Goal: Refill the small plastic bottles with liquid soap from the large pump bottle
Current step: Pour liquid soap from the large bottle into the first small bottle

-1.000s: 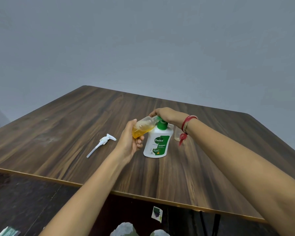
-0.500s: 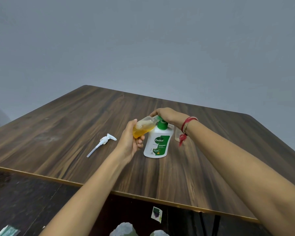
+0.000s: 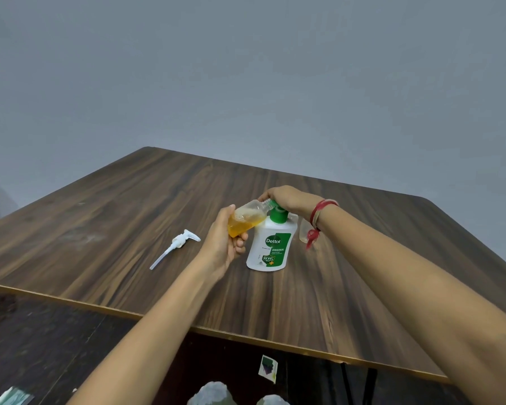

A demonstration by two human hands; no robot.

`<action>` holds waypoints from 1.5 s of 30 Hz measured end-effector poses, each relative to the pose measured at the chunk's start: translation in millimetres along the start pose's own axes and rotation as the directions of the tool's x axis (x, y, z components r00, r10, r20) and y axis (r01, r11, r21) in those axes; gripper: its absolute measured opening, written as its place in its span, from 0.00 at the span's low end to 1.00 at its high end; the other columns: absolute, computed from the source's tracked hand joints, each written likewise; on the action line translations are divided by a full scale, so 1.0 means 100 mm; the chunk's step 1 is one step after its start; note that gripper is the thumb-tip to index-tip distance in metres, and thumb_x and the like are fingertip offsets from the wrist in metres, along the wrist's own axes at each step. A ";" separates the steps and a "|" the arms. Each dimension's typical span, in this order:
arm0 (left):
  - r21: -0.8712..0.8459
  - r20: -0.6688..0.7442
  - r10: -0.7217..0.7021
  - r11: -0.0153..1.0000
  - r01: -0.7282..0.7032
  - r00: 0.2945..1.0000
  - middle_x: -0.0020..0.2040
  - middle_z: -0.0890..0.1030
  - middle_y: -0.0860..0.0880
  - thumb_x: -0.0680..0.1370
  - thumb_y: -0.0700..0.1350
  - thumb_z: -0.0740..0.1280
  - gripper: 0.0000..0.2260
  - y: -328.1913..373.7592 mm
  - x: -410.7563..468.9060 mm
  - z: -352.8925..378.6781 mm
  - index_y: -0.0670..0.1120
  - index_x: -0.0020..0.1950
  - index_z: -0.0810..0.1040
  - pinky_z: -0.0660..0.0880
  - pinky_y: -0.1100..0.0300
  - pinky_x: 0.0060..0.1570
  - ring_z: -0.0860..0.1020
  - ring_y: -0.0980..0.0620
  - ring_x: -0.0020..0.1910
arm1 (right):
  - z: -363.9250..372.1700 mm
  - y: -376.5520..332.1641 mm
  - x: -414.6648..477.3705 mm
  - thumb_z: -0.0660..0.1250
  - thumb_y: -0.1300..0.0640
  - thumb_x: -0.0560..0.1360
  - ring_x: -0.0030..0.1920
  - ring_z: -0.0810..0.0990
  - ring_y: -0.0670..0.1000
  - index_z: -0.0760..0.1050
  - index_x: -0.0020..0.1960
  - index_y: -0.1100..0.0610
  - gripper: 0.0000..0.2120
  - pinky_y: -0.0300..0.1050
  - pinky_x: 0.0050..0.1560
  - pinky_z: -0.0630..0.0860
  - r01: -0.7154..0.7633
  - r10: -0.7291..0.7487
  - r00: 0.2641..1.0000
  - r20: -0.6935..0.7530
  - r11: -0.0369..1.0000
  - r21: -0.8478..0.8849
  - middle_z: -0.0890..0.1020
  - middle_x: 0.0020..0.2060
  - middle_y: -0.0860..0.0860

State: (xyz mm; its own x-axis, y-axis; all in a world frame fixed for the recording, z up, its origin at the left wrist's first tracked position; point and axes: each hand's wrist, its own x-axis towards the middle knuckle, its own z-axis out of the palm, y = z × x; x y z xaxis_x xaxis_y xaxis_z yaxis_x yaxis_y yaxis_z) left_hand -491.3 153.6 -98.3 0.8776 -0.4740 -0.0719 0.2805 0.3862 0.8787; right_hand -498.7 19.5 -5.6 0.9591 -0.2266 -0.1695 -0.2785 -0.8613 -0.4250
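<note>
Left hand [image 3: 225, 244] fingers wrapped round the small bottle [image 3: 246, 219], tilted, part full of orange soap, its mouth at the spout of the green pump head [image 3: 278, 213]. Right hand [image 3: 287, 198] fingers curled down over that pump head. Large pump bottle [image 3: 270, 247] stands upright mid-table [image 3: 129, 214], nearer the near edge. Second small bottle [image 3: 303, 229] just behind it, partly hidden by the wrist. Loose white pump [image 3: 176, 247] lies flat toward the left edge. Versus half a second ago: hands and bottles hold the same spots, soap level looks unchanged.

Tilted small bottle [image 3: 245, 221], half amber; white pump bottle [image 3: 270, 248] upright.
</note>
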 end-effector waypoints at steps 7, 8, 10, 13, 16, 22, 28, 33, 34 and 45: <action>-0.007 -0.011 -0.002 1.000 0.002 1.000 0.25 0.70 0.49 0.80 0.54 0.55 0.16 -0.01 0.02 0.01 0.44 0.44 0.74 0.63 0.66 0.22 0.64 0.57 0.20 | 0.00 -0.01 0.01 0.49 0.69 0.78 0.64 0.73 0.60 0.73 0.65 0.63 0.21 0.48 0.63 0.69 -0.004 0.005 1.000 0.008 1.000 -0.025 0.74 0.64 0.62; -0.007 -0.009 -0.008 1.000 0.008 1.000 0.25 0.70 0.50 0.80 0.55 0.55 0.16 -0.02 0.02 0.00 0.45 0.44 0.74 0.63 0.66 0.22 0.64 0.57 0.20 | 0.00 -0.01 0.00 0.50 0.69 0.78 0.63 0.73 0.60 0.74 0.64 0.62 0.21 0.48 0.62 0.70 -0.005 0.005 1.000 0.009 1.000 -0.027 0.74 0.63 0.62; -0.016 0.004 -0.012 1.000 0.012 1.000 0.25 0.70 0.49 0.80 0.55 0.55 0.16 -0.03 0.02 0.00 0.45 0.43 0.73 0.62 0.66 0.22 0.64 0.57 0.20 | -0.01 -0.01 0.00 0.50 0.67 0.78 0.63 0.73 0.60 0.74 0.64 0.64 0.20 0.48 0.62 0.70 -0.004 0.004 1.000 0.008 1.000 -0.011 0.75 0.63 0.62; -0.014 0.007 0.001 1.000 0.000 1.000 0.26 0.70 0.49 0.80 0.55 0.55 0.16 -0.03 0.02 0.01 0.45 0.43 0.73 0.63 0.66 0.22 0.64 0.57 0.21 | -0.01 0.00 0.01 0.50 0.67 0.78 0.64 0.72 0.62 0.73 0.64 0.67 0.19 0.49 0.64 0.69 0.002 -0.002 1.000 -0.004 1.000 -0.001 0.74 0.64 0.64; -0.009 0.009 -0.007 1.000 0.007 1.000 0.26 0.70 0.49 0.81 0.55 0.55 0.16 -0.04 0.01 0.00 0.45 0.43 0.73 0.63 0.66 0.23 0.64 0.57 0.21 | 0.01 0.01 0.00 0.49 0.71 0.77 0.63 0.73 0.60 0.74 0.64 0.63 0.21 0.47 0.62 0.70 0.001 -0.001 1.000 0.012 1.000 -0.024 0.74 0.64 0.62; -0.021 0.006 0.001 1.000 -0.001 1.000 0.26 0.70 0.49 0.81 0.54 0.54 0.16 -0.03 0.01 0.02 0.44 0.43 0.72 0.62 0.66 0.23 0.64 0.57 0.21 | -0.01 0.00 0.04 0.50 0.71 0.77 0.64 0.72 0.58 0.72 0.66 0.62 0.22 0.48 0.63 0.69 0.024 -0.026 0.999 -0.027 0.997 -0.079 0.73 0.66 0.60; -0.046 0.018 0.007 0.999 -0.006 1.000 0.25 0.70 0.49 0.81 0.54 0.54 0.17 -0.06 0.02 0.03 0.45 0.40 0.72 0.63 0.67 0.22 0.64 0.58 0.21 | -0.03 0.02 0.02 0.50 0.73 0.77 0.65 0.71 0.59 0.71 0.67 0.64 0.22 0.49 0.64 0.68 0.046 -0.048 0.999 -0.009 0.991 -0.127 0.72 0.65 0.61; -0.033 0.014 0.004 0.999 -0.004 1.000 0.25 0.70 0.50 0.81 0.54 0.54 0.16 -0.07 0.03 0.01 0.45 0.43 0.73 0.62 0.67 0.22 0.64 0.58 0.21 | -0.02 0.02 0.02 0.49 0.72 0.77 0.64 0.72 0.59 0.72 0.66 0.64 0.22 0.48 0.62 0.69 0.048 -0.048 0.999 0.006 0.989 -0.138 0.73 0.65 0.61; -0.034 0.015 0.007 0.999 -0.007 1.000 0.25 0.70 0.50 0.81 0.54 0.54 0.17 -0.06 0.03 0.02 0.45 0.42 0.73 0.62 0.67 0.22 0.64 0.58 0.21 | -0.03 0.01 0.02 0.49 0.71 0.78 0.65 0.72 0.59 0.71 0.66 0.64 0.21 0.49 0.63 0.69 0.048 -0.048 0.999 0.004 0.990 -0.132 0.72 0.66 0.61; -0.029 -0.004 0.017 0.999 -0.017 1.000 0.24 0.69 0.50 0.81 0.54 0.54 0.17 -0.04 0.03 0.02 0.45 0.41 0.73 0.62 0.66 0.22 0.63 0.57 0.20 | -0.02 0.00 -0.01 0.49 0.72 0.77 0.64 0.73 0.58 0.72 0.66 0.63 0.21 0.48 0.62 0.69 0.058 -0.060 0.998 -0.006 0.988 -0.140 0.74 0.64 0.61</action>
State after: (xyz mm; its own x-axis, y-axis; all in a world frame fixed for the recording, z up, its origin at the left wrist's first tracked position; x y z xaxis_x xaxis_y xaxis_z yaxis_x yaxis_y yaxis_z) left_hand -490.6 148.8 -100.9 0.8837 -0.4642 -0.0591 0.2769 0.4169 0.8658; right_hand -499.4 18.2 -3.5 0.9743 -0.1776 -0.1382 -0.2126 -0.9281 -0.3057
